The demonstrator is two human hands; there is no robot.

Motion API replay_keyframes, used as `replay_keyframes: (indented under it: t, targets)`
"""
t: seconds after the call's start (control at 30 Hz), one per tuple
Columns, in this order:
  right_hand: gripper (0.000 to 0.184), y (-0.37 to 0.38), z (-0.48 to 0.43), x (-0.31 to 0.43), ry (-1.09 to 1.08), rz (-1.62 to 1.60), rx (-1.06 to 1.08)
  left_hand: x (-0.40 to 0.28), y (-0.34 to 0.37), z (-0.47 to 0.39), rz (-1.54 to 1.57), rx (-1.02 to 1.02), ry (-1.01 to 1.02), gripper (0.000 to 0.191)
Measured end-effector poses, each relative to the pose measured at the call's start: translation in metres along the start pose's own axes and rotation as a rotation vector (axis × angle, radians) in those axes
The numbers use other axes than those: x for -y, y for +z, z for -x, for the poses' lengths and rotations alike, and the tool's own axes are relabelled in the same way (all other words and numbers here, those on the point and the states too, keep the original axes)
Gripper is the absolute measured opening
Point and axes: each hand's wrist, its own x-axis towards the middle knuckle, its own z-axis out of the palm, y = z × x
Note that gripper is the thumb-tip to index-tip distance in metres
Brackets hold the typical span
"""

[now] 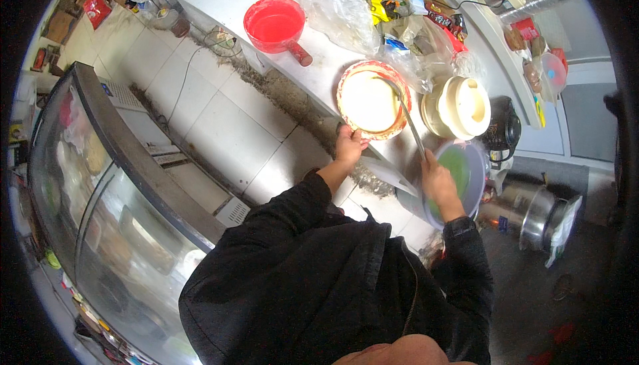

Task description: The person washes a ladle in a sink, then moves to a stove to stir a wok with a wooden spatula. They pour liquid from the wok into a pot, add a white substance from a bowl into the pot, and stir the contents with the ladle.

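Observation:
A red-rimmed basin holding a pale, creamy mixture stands at the front edge of the white worktop. My left hand grips its near rim, thumb on top. In my right hand is the long metal handle of a ladle or spoon; its lower end dips into the mixture at the basin's far right side. Below the counter edge, partly behind my right hand, stands a grey-purple tub with something green inside. Up and to the left on the worktop is a red plastic dipper.
Clear plastic bags and food packets lie behind the basin. A cream-coloured lidded container is just right of it, with a black kettle-like appliance beyond. Steel pot at lower right; glass-fronted display case at left.

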Motion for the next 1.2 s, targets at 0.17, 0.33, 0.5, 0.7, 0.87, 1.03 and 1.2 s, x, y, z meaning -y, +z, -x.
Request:
replay_keyframes:
  t: [0.17,0.33,0.5,0.7,0.87,1.03,1.2]
  targets:
    - [0.043,0.001,0.016,0.001,-0.009,-0.100,-0.005,0.003,0.004,-0.001,-0.009,-0.032,0.030,0.011]
    - [0.041,-0.002,0.026,-0.001,-0.051,-0.206,0.027,-0.003,0.009,0.005,0.041,-0.067,0.006,0.012]
    - [0.042,-0.002,0.029,-0.010,0.043,-0.336,0.128,-0.007,0.011,0.009,0.027,-0.073,0.023,0.011]
    - [0.043,-0.012,0.032,-0.012,0.061,-0.537,0.265,-0.004,0.010,0.007,0.053,-0.046,0.049,0.010]
    - [0.044,-0.038,0.038,-0.002,0.280,-0.715,0.484,-0.007,0.009,0.008,0.031,-0.049,0.021,0.012]
    - [0.043,-0.048,0.041,0.009,0.374,-0.822,0.560,-0.010,0.008,0.009,0.039,-0.039,-0.004,0.014]
    - [0.034,-0.033,0.033,0.006,0.524,-1.069,0.733,-0.009,0.006,0.007,0.002,-0.016,0.005,0.013]
